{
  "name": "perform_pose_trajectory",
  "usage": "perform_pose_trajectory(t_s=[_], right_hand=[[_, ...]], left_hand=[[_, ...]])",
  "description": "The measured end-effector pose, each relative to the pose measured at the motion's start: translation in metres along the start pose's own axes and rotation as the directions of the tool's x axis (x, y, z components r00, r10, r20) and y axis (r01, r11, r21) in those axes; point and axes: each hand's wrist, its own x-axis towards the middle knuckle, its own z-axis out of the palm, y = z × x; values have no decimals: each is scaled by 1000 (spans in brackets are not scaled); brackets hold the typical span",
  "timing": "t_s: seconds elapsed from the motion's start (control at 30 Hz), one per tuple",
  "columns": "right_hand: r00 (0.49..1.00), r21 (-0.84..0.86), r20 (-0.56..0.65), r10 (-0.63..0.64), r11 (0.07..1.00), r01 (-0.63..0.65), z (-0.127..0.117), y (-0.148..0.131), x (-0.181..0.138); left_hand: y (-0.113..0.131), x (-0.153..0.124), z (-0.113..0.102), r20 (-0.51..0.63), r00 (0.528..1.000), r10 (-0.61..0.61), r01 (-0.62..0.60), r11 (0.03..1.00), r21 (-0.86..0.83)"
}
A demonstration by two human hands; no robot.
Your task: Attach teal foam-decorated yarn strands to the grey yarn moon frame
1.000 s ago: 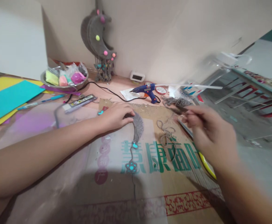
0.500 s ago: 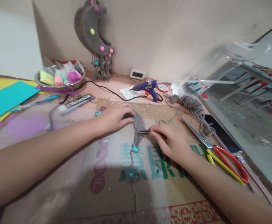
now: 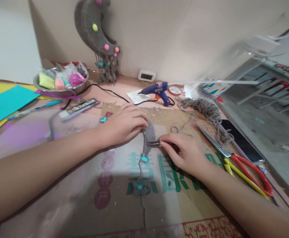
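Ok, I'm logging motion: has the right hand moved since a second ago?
Yes: the right hand moved left, toward the small gray crescent, judged by the green lettering.

A pale wall (image 3: 171, 39) stands beyond, with grey floor (image 3: 278, 138) at right

bare hands (image 3: 126, 121), bare forearms (image 3: 47, 168) (both)
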Motion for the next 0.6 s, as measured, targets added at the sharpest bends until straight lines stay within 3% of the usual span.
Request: perform_pose_trajectory(t_s=[0.17,0.43,0.6], right_hand=[[997,33,-73,15,999,-13,-1,0,0],[1000,-4,10,-29,1000,29,1,-2,1],[996,-47,-4,-87,995,87,0,-3,2]], left_hand=[[10,1,0,-29,999,-25,21,992,-125],[8,1,3,59,990,-124,132,979,-153],[8,2,6,77,981,-178,189,967,-169]])
